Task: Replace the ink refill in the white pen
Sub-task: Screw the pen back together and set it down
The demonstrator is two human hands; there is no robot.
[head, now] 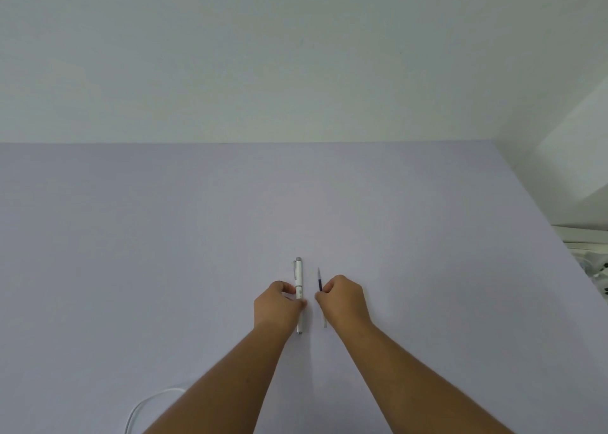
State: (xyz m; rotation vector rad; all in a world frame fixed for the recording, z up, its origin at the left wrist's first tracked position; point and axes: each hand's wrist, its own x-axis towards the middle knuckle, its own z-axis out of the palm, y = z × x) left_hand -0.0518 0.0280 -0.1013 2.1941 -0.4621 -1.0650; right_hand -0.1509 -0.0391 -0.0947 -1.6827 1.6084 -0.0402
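While the white pen [299, 279] lies on the lavender table [164, 236] with its long axis running near to far, grey cap end pointing away from me, my left hand [278, 305] pinches its middle. Just to its right, parallel and apart, the ink refill [319, 282] points its tip far too, my right hand [343, 300] closed around it. A white cable [144, 407] curls at the near-left edge.

left hand [278, 305] curled, right hand [343, 300] curled
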